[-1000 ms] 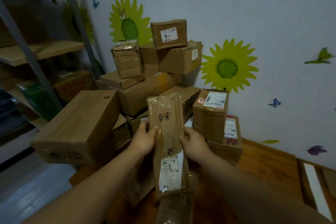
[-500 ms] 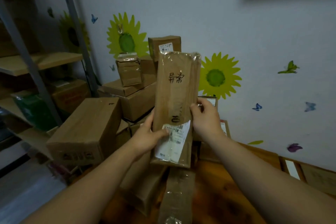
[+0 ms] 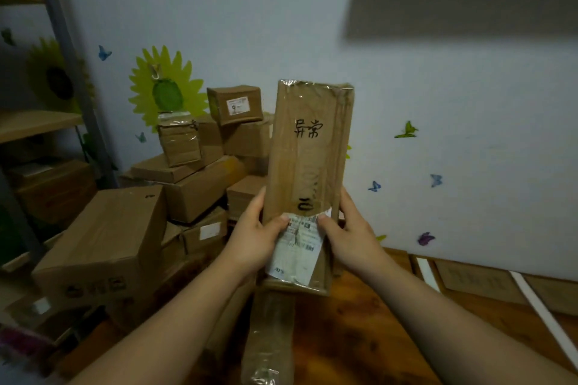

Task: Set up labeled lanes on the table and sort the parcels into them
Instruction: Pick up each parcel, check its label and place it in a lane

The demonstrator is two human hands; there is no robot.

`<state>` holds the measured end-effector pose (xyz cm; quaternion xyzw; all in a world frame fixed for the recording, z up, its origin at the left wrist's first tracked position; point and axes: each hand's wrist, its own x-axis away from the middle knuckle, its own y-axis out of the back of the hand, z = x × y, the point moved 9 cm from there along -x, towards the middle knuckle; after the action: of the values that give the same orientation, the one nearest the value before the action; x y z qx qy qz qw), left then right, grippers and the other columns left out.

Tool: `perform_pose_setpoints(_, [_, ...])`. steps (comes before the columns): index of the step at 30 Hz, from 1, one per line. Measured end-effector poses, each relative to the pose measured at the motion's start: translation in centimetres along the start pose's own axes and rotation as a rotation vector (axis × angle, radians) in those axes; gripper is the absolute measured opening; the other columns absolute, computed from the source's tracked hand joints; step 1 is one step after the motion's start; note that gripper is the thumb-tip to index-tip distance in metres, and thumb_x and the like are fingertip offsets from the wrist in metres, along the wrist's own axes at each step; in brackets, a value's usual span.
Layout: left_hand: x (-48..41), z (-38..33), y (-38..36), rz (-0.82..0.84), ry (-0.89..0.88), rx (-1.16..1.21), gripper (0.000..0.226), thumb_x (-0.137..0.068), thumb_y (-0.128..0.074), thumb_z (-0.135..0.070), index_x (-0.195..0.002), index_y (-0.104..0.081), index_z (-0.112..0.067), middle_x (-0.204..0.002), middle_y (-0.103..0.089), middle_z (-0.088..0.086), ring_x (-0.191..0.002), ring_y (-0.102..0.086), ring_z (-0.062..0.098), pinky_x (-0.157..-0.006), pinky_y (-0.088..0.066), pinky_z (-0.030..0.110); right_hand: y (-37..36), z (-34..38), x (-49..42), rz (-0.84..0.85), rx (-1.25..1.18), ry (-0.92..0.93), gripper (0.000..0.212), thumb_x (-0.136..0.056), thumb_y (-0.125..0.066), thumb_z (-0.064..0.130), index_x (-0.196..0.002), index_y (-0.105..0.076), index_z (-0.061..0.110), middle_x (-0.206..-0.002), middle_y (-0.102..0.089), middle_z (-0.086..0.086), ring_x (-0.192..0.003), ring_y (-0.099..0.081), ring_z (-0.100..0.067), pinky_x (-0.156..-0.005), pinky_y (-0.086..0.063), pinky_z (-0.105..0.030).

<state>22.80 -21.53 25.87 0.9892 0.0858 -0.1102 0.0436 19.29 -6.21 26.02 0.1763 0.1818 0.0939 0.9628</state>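
Observation:
A long, flat brown parcel [image 3: 308, 166] wrapped in clear tape stands upright in front of me, with black handwritten characters near its top and a white shipping label near its bottom. My left hand [image 3: 255, 236] grips its lower left edge, thumb on the label. My right hand [image 3: 350, 233] grips the lower right edge the same way. A heap of cardboard parcels [image 3: 194, 184] fills the table's back left corner. Another long taped parcel [image 3: 269, 334] lies on the wooden table [image 3: 359, 331] below my hands.
A big carton [image 3: 103, 247] lies at the left of the heap. Metal shelving [image 3: 47, 122] with boxes stands at far left. Cardboard lane labels and white tape strips [image 3: 488, 284] lie along the table's right side by the wall with sunflower and butterfly stickers.
Both hands have raised the long parcel from low over the table to upright at chest height. Their grip has slid down to its label end.

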Motion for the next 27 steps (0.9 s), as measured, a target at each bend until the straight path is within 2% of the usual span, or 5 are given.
perform_pose_setpoints(10, [2.6,-3.9,-17.2,0.264,-0.049,-0.011,0.042,-0.093,-0.054,-0.007,-0.120,-0.043,-0.038,-0.102,-0.058,-0.020,-0.086,-0.059,-0.008,-0.061,-0.048,0.006,17.0,-3.6,7.8,-0.250,-0.053,-0.095,0.032,-0.098,-0.048,0.026,-0.124,-0.044,0.043,-0.106,-0.060,0.021,-0.097,-0.061,-0.003,-0.084,-0.055,-0.032])
perform_pose_setpoints(16, [8.6,-5.0,-37.6,0.517,-0.011,0.051,0.044,-0.094,-0.052,-0.009,-0.121,-0.047,-0.043,-0.113,-0.063,-0.010,-0.096,-0.064,0.004,-0.068,-0.053,0.018,34.8,-9.3,18.4,-0.450,0.034,-0.208,0.033,-0.098,-0.046,0.026,-0.128,-0.047,0.040,-0.106,-0.065,0.017,-0.094,-0.064,-0.002,-0.081,-0.056,-0.033])
perform_pose_setpoints(19, [12.8,-5.7,-48.5,0.648,0.029,0.080,0.043,-0.096,-0.050,-0.013,-0.104,-0.045,-0.055,-0.109,-0.063,-0.009,-0.093,-0.067,0.011,-0.070,-0.058,0.028,44.1,-11.6,25.2,-0.551,0.081,-0.294,0.031,-0.098,-0.047,0.027,-0.125,-0.046,0.044,-0.109,-0.064,0.015,-0.097,-0.064,-0.006,-0.084,-0.056,-0.037])
perform_pose_setpoints(22, [17.6,-6.7,-58.5,0.803,0.029,0.099,0.040,-0.096,-0.049,-0.015,-0.105,-0.044,-0.054,-0.104,-0.062,-0.013,-0.088,-0.066,0.006,-0.067,-0.057,0.024,52.3,-13.8,32.4,-0.662,0.121,-0.380,0.031,-0.098,-0.047,0.031,-0.124,-0.045,0.046,-0.113,-0.064,0.013,-0.101,-0.064,-0.009,-0.087,-0.055,-0.041])
perform_pose_setpoints(27, [24.3,-8.1,-72.3,1.007,0.039,0.098,0.040,-0.094,-0.053,-0.022,-0.120,-0.042,-0.051,-0.118,-0.061,-0.007,-0.102,-0.064,0.015,-0.088,-0.054,0.042,63.0,-15.0,42.4,-0.827,0.165,-0.471,0.030,-0.099,-0.045,0.031,-0.124,-0.039,0.046,-0.109,-0.060,0.018,-0.097,-0.062,-0.003,-0.070,-0.053,-0.018])
